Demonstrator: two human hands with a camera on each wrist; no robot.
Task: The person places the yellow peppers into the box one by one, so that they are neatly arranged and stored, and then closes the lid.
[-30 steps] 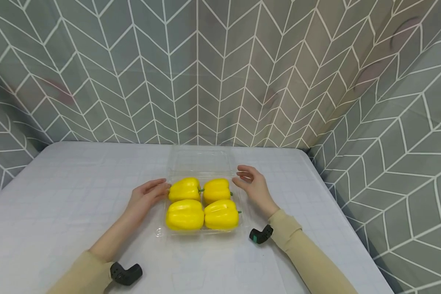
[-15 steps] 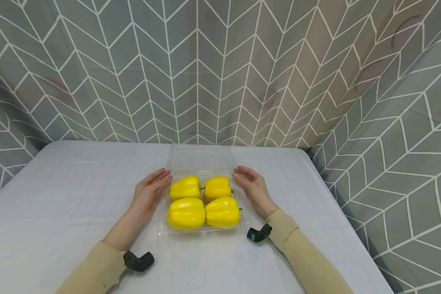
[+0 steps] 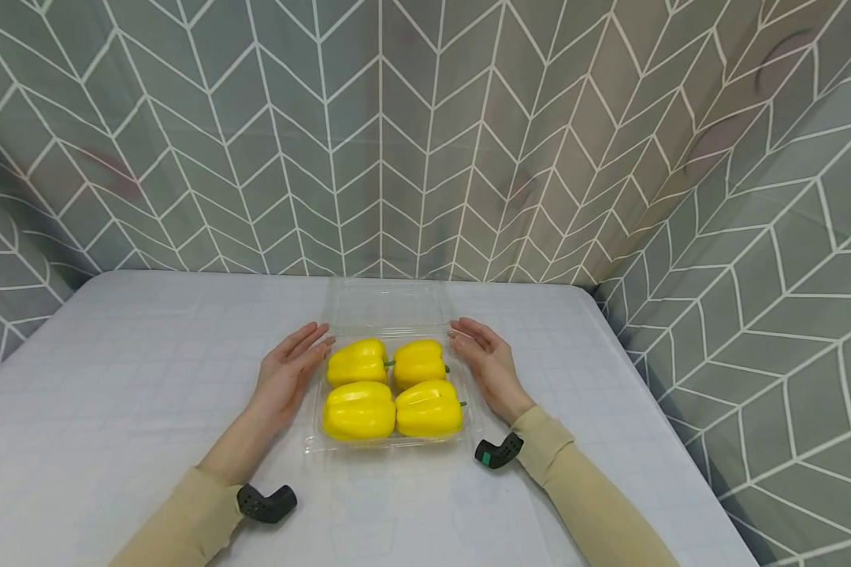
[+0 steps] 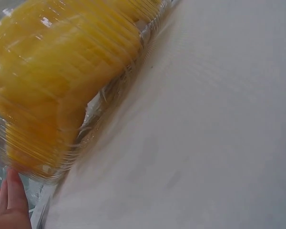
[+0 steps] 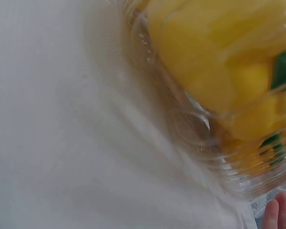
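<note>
A clear plastic clamshell tray (image 3: pixel 312 442) sits near the middle of the pale surface (image 3: pixel 113 378), holding four yellow bell peppers (image 3: pixel 358 409) packed two by two. Its transparent lid (image 3: pixel 390 303) lies open, folded back away from me. My left hand (image 3: pixel 287 374) lies along the tray's left side, fingers straight and together, gripping nothing; my right hand (image 3: pixel 485 362) mirrors it on the right side, fingers straight and holding nothing. Both seem to touch the tray's walls, though the blurred wrist views leave that uncertain. A patterned grey curtain (image 3: pixel 425 134) hangs behind and to the right. I judge the thin walls could buckle if I squeeze unevenly, and the peppers, standing higher than the rim, could roll out if the tray tilts.
</note>
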